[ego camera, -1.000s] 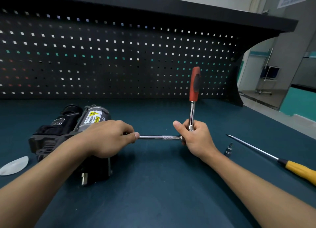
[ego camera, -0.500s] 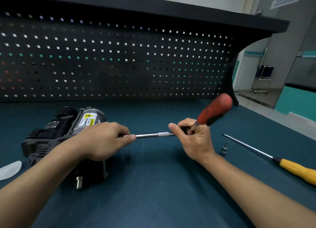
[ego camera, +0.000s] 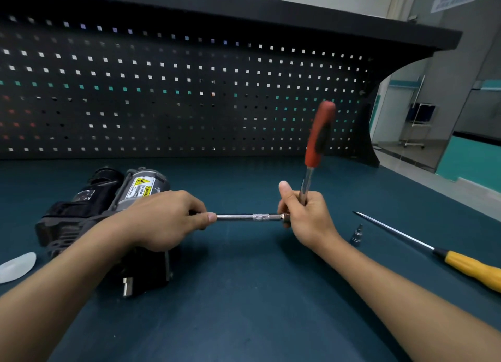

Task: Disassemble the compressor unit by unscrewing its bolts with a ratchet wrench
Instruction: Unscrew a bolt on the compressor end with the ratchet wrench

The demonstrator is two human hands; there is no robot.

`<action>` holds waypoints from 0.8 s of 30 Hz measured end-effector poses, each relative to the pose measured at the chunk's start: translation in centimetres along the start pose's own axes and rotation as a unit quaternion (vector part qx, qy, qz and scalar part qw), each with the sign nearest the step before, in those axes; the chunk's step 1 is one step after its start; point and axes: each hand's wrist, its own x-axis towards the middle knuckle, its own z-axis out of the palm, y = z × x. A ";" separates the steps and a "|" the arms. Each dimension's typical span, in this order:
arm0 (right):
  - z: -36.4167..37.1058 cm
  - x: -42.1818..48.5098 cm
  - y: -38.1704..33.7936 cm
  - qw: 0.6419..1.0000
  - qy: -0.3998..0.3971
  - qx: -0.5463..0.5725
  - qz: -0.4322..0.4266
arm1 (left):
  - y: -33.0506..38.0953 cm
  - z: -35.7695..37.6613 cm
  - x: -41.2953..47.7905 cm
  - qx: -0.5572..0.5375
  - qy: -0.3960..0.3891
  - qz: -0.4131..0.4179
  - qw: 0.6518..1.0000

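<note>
Around ratchet wrench (ego camera: 307, 185), right hand's (ego camera: 306, 215) closed grip

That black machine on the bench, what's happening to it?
A person is taking apart a compressor unit on a dark green workbench. The left hand steadies a long metal extension bar running into the unit, while the right hand grips the ratchet wrench, its red handle pointing up. The bolt itself is hidden behind the left hand. A yellow-handled screwdriver and a small loose bit lie unused to the right.
</note>
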 end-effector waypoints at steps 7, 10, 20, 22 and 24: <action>-0.5 0.6 -1.1 0.973 -0.066 0.021 0.218 | 0.1 -0.1 -0.1 -0.004 -0.002 0.003 1.000; -0.7 0.7 -1.4 0.961 -0.097 0.025 0.258 | 0.1 -0.1 -0.1 -0.002 0.001 0.005 1.000; -1.5 1.4 -2.2 0.878 -0.218 0.072 0.420 | 0.1 0.0 -0.1 0.001 0.008 0.000 1.000; -1.4 1.3 -2.0 0.888 -0.193 0.086 0.409 | 0.0 0.1 -0.1 -0.001 0.009 -0.001 1.000; -1.1 1.1 -1.7 0.908 -0.159 0.089 0.377 | 0.0 0.2 -0.2 0.004 0.013 -0.001 1.000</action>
